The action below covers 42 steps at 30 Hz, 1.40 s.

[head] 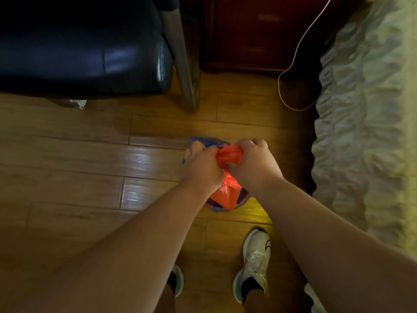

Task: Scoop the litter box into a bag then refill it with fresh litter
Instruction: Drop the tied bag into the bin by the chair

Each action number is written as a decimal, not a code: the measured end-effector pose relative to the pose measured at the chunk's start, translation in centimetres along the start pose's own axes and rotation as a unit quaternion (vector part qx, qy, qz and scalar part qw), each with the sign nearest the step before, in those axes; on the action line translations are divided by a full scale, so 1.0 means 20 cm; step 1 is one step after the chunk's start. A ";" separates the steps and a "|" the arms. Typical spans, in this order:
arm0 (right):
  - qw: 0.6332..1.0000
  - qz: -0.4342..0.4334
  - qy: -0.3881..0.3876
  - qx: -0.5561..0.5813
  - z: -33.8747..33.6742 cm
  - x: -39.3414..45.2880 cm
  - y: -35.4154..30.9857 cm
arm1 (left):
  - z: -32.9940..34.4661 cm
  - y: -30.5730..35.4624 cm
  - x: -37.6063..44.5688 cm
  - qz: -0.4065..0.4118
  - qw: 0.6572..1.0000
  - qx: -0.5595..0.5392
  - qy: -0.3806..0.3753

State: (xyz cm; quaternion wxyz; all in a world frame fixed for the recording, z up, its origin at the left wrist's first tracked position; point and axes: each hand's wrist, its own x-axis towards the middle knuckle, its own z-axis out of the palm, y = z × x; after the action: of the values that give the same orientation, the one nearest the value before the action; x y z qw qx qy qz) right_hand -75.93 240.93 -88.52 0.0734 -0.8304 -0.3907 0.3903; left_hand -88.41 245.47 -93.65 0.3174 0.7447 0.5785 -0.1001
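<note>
A dark blue leather chair (85, 48) with a metal leg (182, 64) stands on the wooden plank floor (79, 159); a dark red wooden cabinet (255, 32) beside it, a white cable (291, 64), a ruffled bedspread (365, 123), white sneakers (255, 263)
</note>
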 end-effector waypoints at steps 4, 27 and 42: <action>0.999 0.013 0.021 0.023 0.05 0.09 0.04 | 0.08 -0.01 0.10 -0.007 0.999 -0.022 -0.022; 0.972 0.061 -0.227 -0.022 0.44 0.39 0.33 | 0.50 -0.15 0.26 -0.008 0.970 0.050 -0.239; 0.985 0.067 -0.155 -0.033 0.50 0.43 0.23 | 0.46 -0.28 0.25 -0.020 0.973 0.064 -0.221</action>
State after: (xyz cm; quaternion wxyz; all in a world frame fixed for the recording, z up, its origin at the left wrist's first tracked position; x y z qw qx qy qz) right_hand -76.89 242.04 -102.38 -0.0422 -0.7862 -0.3536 0.5051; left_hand -90.00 244.84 -105.46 0.3873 0.7113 0.5010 -0.3049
